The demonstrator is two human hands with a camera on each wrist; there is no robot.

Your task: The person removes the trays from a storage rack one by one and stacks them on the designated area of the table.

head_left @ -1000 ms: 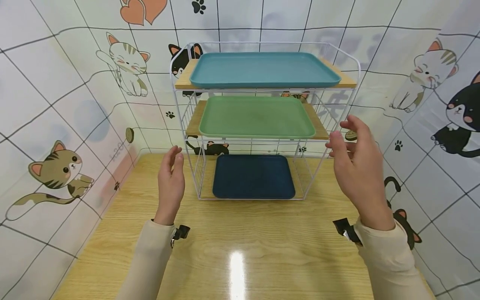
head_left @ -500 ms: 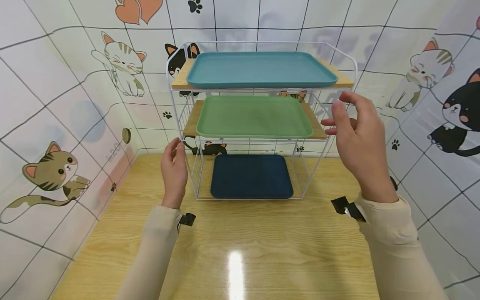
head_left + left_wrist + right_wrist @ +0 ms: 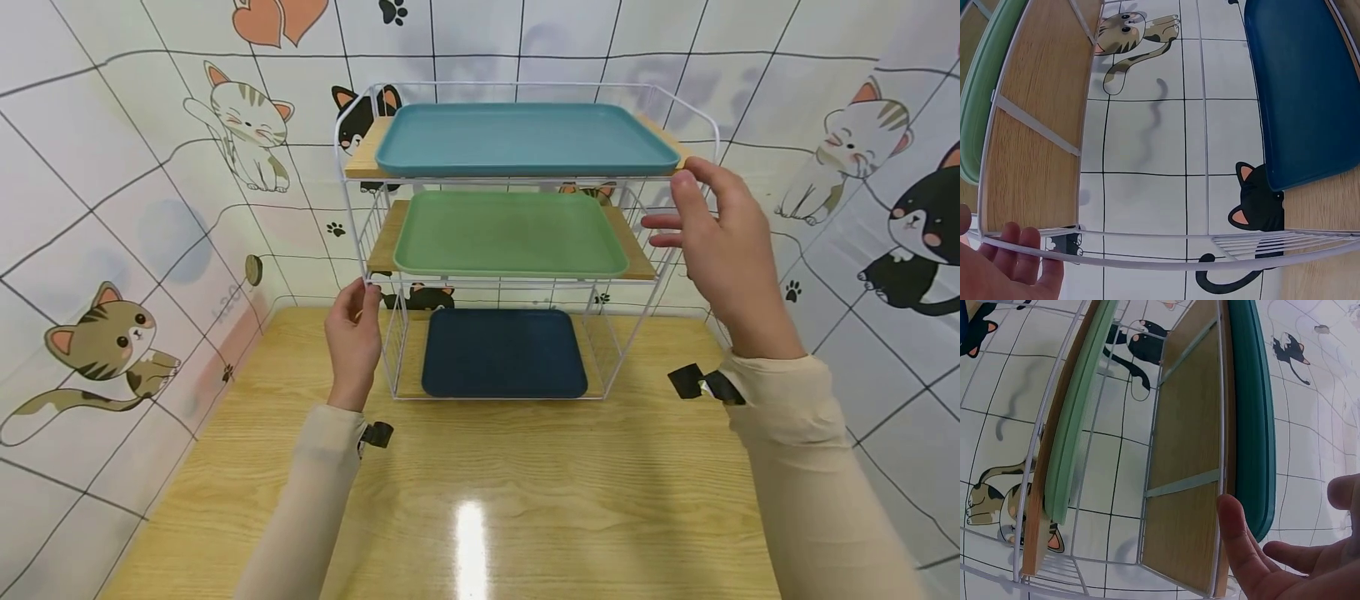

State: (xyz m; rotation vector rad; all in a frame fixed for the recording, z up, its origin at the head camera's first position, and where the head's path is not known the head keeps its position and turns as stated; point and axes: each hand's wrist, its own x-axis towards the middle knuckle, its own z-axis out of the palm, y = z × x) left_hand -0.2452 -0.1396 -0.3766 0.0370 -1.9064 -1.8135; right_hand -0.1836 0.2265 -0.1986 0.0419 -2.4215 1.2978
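A white wire rack (image 3: 632, 340) with three wooden shelves stands on the table. On it lie a teal tray (image 3: 525, 142) at the top, a green tray (image 3: 510, 233) in the middle and a dark navy tray (image 3: 504, 354) at the bottom. My left hand (image 3: 352, 342) grips the rack's left front frame at middle-shelf height; in the left wrist view its fingers (image 3: 1027, 253) curl at the wire. At the top shelf's right front corner is my right hand (image 3: 731, 250). Its fingers (image 3: 1240, 540) are spread, one at the shelf edge, close beside the teal tray.
The wood-grain table (image 3: 420, 492) extends in front of the rack, with a bright light reflection on it. Walls covered in a cat-patterned sheet (image 3: 480, 33) stand close behind and to both sides.
Both hands have risen. The left has moved in to the rack's left frame and taken hold; the right has moved up to the top shelf's right corner. The trays have not moved.
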